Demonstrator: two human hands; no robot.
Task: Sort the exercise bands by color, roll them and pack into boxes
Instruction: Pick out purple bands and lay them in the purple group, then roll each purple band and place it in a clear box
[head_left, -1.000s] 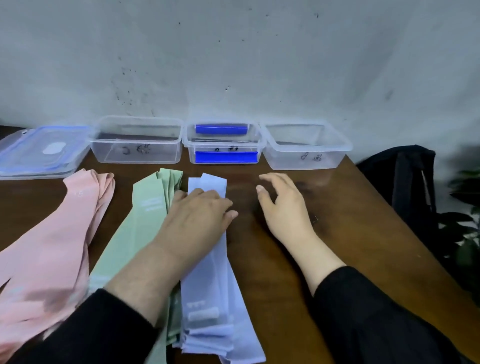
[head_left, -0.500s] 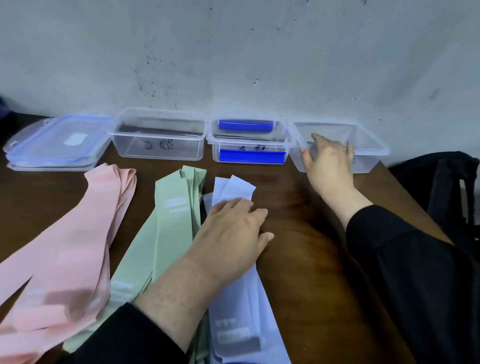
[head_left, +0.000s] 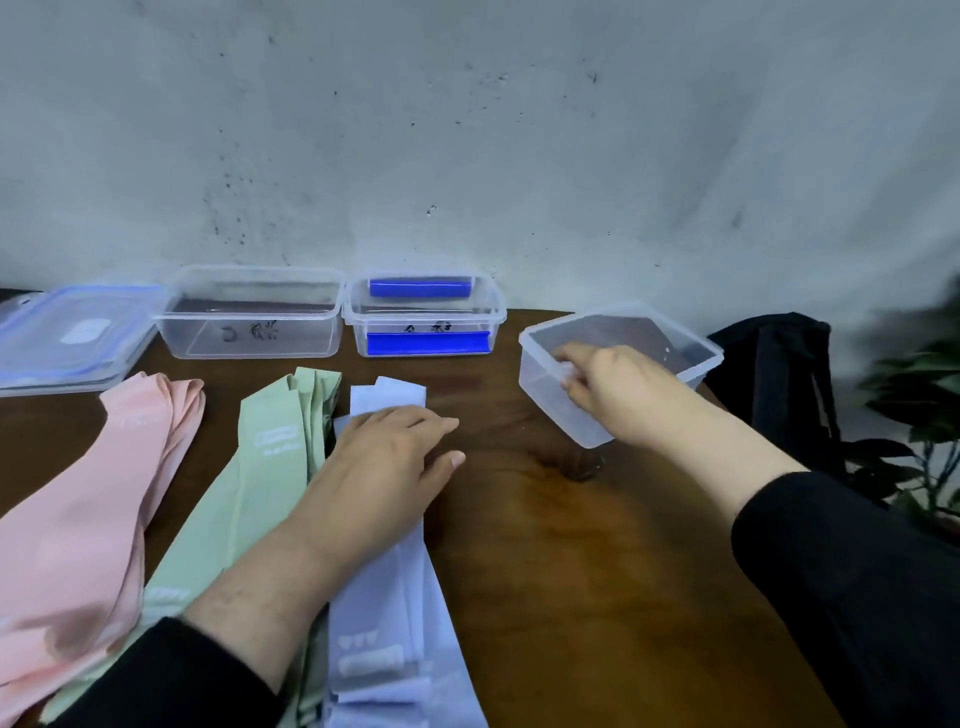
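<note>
Three stacks of flat bands lie side by side on the brown table (head_left: 571, 571): pink bands (head_left: 78, 519) at the left, green bands (head_left: 249, 493) in the middle, pale lilac bands (head_left: 389, 613) to their right. My left hand (head_left: 384, 467) rests flat, palm down, on the lilac stack. My right hand (head_left: 618, 389) grips the near rim of a clear empty box (head_left: 675, 338), which sits turned at an angle and tipped toward me. A second clear box (head_left: 249, 317) and a box with blue clips (head_left: 426, 317) stand against the wall.
Clear lids with blue seals (head_left: 72, 338) are stacked at the far left. A black bag (head_left: 779, 374) hangs off the table's right edge, with a green plant (head_left: 919, 415) beside it. A grey wall runs right behind the boxes.
My right hand reached from the table centre to the right-hand box, gripped its rim and pulled it away from the wall toward me. My left hand stayed on the lilac bands.
</note>
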